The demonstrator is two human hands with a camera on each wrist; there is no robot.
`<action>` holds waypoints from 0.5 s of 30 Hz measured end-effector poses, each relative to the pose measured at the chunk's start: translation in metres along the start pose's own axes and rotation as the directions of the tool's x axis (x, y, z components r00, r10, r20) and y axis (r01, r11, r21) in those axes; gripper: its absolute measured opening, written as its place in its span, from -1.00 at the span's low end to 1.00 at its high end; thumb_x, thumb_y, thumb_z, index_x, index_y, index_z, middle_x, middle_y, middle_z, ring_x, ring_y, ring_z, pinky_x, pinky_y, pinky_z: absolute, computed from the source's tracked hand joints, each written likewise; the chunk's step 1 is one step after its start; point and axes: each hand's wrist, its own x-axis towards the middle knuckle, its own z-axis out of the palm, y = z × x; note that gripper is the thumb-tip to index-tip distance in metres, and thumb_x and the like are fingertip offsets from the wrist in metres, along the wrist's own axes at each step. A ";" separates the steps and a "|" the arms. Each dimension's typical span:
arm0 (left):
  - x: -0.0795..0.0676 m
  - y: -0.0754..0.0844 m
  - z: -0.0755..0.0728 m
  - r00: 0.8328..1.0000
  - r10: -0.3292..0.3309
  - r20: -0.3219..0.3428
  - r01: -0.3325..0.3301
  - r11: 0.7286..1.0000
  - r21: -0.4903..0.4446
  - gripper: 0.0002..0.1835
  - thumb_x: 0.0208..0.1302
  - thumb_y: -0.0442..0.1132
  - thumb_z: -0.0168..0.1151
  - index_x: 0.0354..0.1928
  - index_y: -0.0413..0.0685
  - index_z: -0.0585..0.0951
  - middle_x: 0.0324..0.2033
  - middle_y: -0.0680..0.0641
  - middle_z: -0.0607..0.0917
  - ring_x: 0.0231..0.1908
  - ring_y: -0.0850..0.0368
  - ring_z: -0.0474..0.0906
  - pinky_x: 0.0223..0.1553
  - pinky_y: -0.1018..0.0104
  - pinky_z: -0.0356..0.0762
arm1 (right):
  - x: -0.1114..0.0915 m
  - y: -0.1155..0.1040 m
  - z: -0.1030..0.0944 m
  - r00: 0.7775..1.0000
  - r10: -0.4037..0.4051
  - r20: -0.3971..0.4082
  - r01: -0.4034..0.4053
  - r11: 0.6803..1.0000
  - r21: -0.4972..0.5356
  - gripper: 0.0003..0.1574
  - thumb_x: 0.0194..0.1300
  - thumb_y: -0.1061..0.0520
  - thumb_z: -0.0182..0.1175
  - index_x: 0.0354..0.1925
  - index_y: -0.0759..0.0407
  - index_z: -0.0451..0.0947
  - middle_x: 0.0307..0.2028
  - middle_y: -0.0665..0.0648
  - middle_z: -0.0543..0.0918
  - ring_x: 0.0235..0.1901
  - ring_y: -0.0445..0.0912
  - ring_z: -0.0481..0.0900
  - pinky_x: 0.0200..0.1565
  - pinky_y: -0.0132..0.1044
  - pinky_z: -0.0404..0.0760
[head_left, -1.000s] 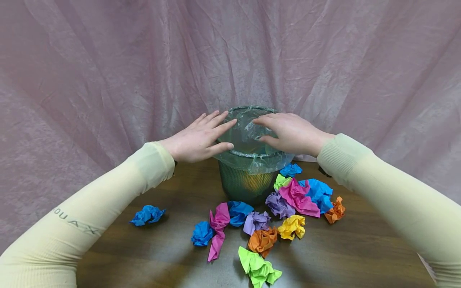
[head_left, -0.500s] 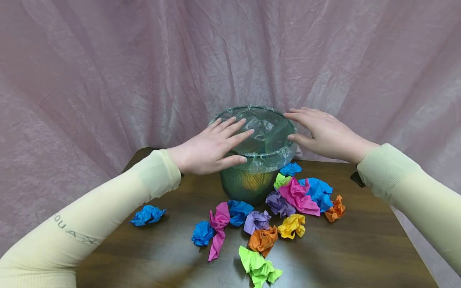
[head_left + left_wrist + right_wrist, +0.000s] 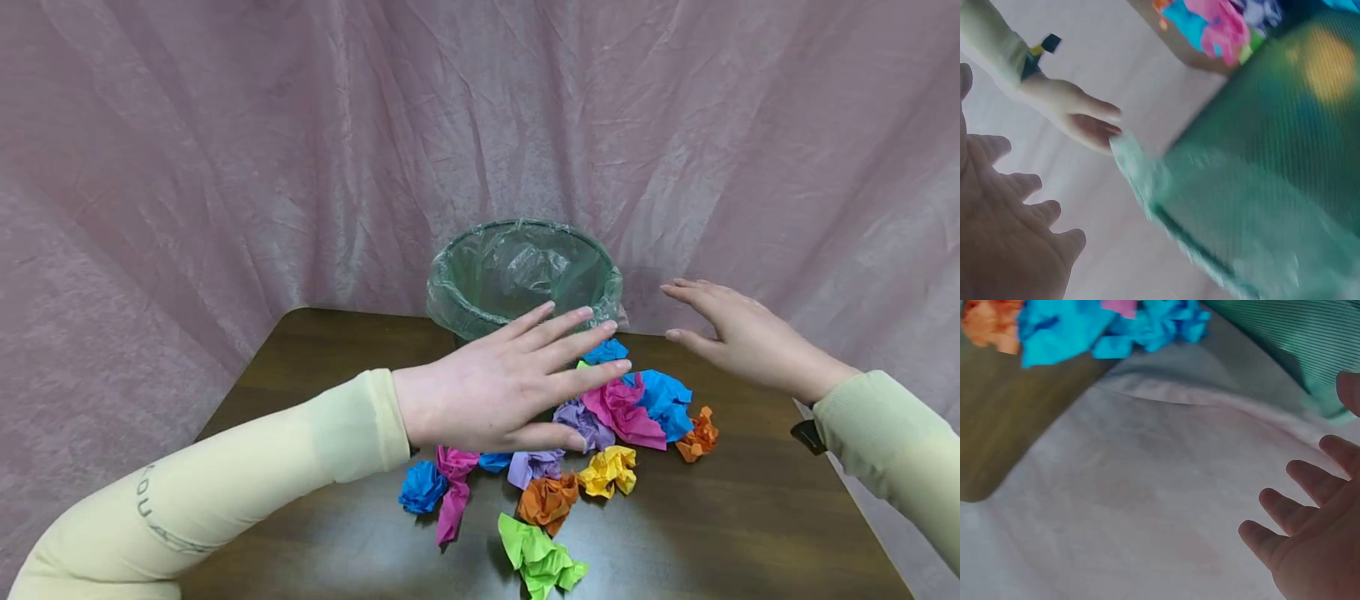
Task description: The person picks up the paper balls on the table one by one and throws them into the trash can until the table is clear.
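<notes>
In the head view my left hand [image 3: 510, 387], fingers spread and holding nothing, hovers in front of the green mesh wastebasket, overlapping its lower part. My right hand [image 3: 750, 337] hangs in the air to the right of the basket, fingers extended, nothing in it. The wastebasket [image 3: 1297, 125] is lined with a clear plastic bag [image 3: 450, 304] folded over its rim. Yellow-orange shows through the mesh in the left wrist view. Crumpled paper balls lie in front and to the right: pink [image 3: 622, 412], yellow [image 3: 609, 472], orange [image 3: 549, 500], lime green [image 3: 540, 557], blue [image 3: 422, 487] and purple [image 3: 583, 425].
The dark wooden table [image 3: 720, 533] carries everything. A pink curtain [image 3: 360, 150] hangs right behind its back edge. At the right of the paper pile lie a larger blue paper ball [image 3: 667, 404] and an orange one [image 3: 697, 435].
My left hand has moved from the basket's left rim toward the right and nearer, now hiding the lone blue ball at left. My right hand has drawn away from the rim to the right.
</notes>
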 end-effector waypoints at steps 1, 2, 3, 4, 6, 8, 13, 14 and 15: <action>0.002 0.005 0.002 1.000 0.014 0.004 -0.014 1.000 -0.002 -0.16 0.53 0.38 -0.22 0.66 0.16 -0.04 0.63 -0.10 -0.13 0.58 0.02 -0.50 0.53 -0.03 -0.40 | -0.003 0.004 0.004 1.000 0.012 0.006 -0.012 1.000 0.005 -0.07 0.43 -0.26 0.24 0.56 0.08 0.21 0.52 0.29 0.23 0.49 0.33 0.10 0.35 0.40 0.15; 0.003 0.009 0.005 1.000 0.024 0.015 -0.024 1.000 -0.006 -0.16 0.53 0.38 -0.22 0.66 0.16 -0.05 0.63 -0.10 -0.13 0.57 0.03 -0.52 0.53 -0.02 -0.40 | -0.006 0.008 0.008 1.000 0.022 0.013 -0.022 1.000 0.008 -0.06 0.43 -0.28 0.24 0.56 0.08 0.21 0.52 0.29 0.23 0.49 0.33 0.10 0.35 0.40 0.15; 0.005 0.012 0.009 0.999 0.033 0.025 -0.032 0.999 -0.012 -0.16 0.53 0.38 -0.22 0.66 0.15 -0.05 0.63 -0.09 -0.13 0.57 0.03 -0.54 0.53 -0.01 -0.41 | -0.009 0.011 0.012 0.999 0.033 0.022 -0.033 0.999 0.012 -0.05 0.42 -0.29 0.24 0.56 0.08 0.21 0.52 0.30 0.23 0.49 0.34 0.10 0.35 0.40 0.14; 0.006 0.015 0.013 0.999 0.040 0.035 -0.040 0.999 -0.017 -0.16 0.53 0.37 -0.22 0.66 0.15 -0.05 0.63 -0.09 -0.13 0.57 0.04 -0.55 0.54 0.00 -0.41 | -0.012 0.014 0.017 0.999 0.043 0.029 -0.044 0.999 0.018 -0.04 0.42 -0.30 0.23 0.56 0.08 0.21 0.52 0.29 0.22 0.49 0.34 0.10 0.35 0.41 0.14; 0.009 0.020 0.022 0.997 0.051 0.049 -0.050 0.998 -0.031 -0.16 0.53 0.38 -0.22 0.66 0.15 -0.04 0.63 -0.08 -0.14 0.56 0.05 -0.56 0.54 0.01 -0.40 | -0.018 0.020 0.026 0.997 0.062 0.047 -0.063 0.998 0.030 -0.02 0.41 -0.35 0.21 0.56 0.08 0.21 0.52 0.31 0.21 0.49 0.35 0.09 0.34 0.43 0.13; 0.012 0.024 0.033 0.997 0.058 0.058 -0.055 0.997 -0.052 -0.16 0.52 0.38 -0.22 0.66 0.15 -0.04 0.63 -0.06 -0.16 0.56 0.06 -0.56 0.54 0.03 -0.41 | -0.024 0.025 0.035 0.996 0.070 0.063 -0.073 0.997 0.039 0.01 0.40 -0.38 0.20 0.57 0.08 0.19 0.53 0.32 0.20 0.48 0.37 0.09 0.33 0.45 0.13; 0.020 0.031 0.062 0.994 0.071 0.089 -0.063 0.994 -0.084 -0.15 0.51 0.39 -0.22 0.66 0.18 -0.09 0.63 -0.04 -0.22 0.56 0.09 -0.57 0.52 0.09 -0.50 | -0.040 0.037 0.057 0.993 0.077 0.090 -0.081 0.995 0.049 0.12 0.35 -0.42 0.23 0.58 0.13 0.14 0.52 0.38 0.17 0.45 0.42 0.09 0.29 0.49 0.15; 0.021 0.032 0.068 0.992 0.073 0.098 -0.065 0.995 -0.081 -0.14 0.51 0.39 -0.23 0.66 0.18 -0.10 0.63 -0.04 -0.23 0.56 0.09 -0.57 0.52 0.10 -0.51 | -0.043 0.039 0.062 0.992 0.077 0.095 -0.082 0.995 0.051 0.15 0.33 -0.43 0.25 0.58 0.14 0.13 0.52 0.39 0.16 0.45 0.42 0.09 0.28 0.49 0.15; 0.022 0.034 0.073 0.991 0.070 0.116 -0.061 0.995 -0.085 -0.14 0.51 0.40 -0.24 0.66 0.20 -0.12 0.63 -0.03 -0.25 0.56 0.09 -0.56 0.51 0.12 -0.52 | -0.047 0.042 0.066 0.992 0.081 0.100 -0.086 0.995 0.052 0.19 0.30 -0.45 0.26 0.58 0.16 0.12 0.52 0.39 0.16 0.44 0.43 0.09 0.28 0.49 0.16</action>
